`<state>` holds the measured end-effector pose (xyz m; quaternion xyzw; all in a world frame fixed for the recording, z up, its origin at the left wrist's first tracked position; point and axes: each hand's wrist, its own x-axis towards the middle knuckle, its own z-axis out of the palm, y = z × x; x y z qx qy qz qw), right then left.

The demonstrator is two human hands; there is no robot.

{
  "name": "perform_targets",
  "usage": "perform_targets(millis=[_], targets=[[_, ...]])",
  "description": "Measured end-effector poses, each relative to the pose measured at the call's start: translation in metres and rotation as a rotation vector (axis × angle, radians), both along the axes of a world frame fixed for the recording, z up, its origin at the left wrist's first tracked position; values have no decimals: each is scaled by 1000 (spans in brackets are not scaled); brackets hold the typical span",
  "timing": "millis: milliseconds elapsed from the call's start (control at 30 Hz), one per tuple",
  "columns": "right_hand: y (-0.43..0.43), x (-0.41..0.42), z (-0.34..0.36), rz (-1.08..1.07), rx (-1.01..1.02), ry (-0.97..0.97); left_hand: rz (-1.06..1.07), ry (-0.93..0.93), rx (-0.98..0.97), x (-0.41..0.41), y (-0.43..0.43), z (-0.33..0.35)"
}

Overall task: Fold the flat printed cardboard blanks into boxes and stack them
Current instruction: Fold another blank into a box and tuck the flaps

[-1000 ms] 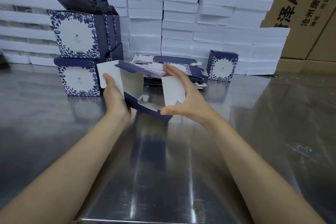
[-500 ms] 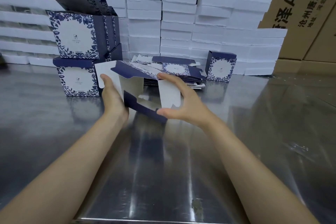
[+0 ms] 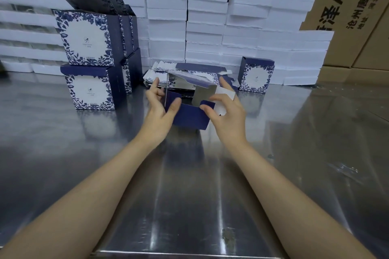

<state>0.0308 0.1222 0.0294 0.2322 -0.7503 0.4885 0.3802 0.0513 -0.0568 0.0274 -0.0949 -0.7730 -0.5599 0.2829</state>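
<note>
Navy card, half-erected. Head view: the box in work (image 3: 189, 119) sits dead centre, at or just above the steel surface (image 3: 189, 195), open side up. At its 9 o'clock wall the left hand (image 3: 156, 115) grips, thumb on the navy front, fingers behind. At the 3 o'clock end the right hand (image 3: 226, 113) pinches, fingers curled beside a white flap (image 3: 225, 93).

Step, as judged: squaring the sleeve, flaps untucked. Next move — fold the end flaps in and tuck, keeping the corners square.

At 12 o'clock lie the flat blanks (image 3: 189, 68); at 10 o'clock stands the folded stack (image 3: 88, 59).

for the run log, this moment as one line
phase: folding | left hand: grips half-folded navy cardboard box | right hand: pinches its flap | surface: shiny steel table | done: floral printed boxes stacked left
</note>
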Motion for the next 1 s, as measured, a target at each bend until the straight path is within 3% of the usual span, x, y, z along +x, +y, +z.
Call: perform_targets(millis=[200, 300, 367, 500, 600, 700, 1000], targets=[[-6, 13, 17, -120, 382, 111, 14, 158, -233, 0, -4, -4], [-14, 18, 21, -208, 524, 75, 44, 250, -373, -2, -7, -7], [-13, 19, 21, -194, 491, 39, 21, 253, -420, -3, -10, -7], [-1, 15, 25, 44, 283, -109, -67, 189, -498, -7, -18, -7], [7, 12, 31, 151, 229, -158, -21, 165, -679, -8, -23, -8], [9, 14, 34, 193, 375, -133, 142, 195, -799, -8, -24, -7], [15, 16, 32, 6, 623, 33, 153, 325, -880, -7, -22, -6]])
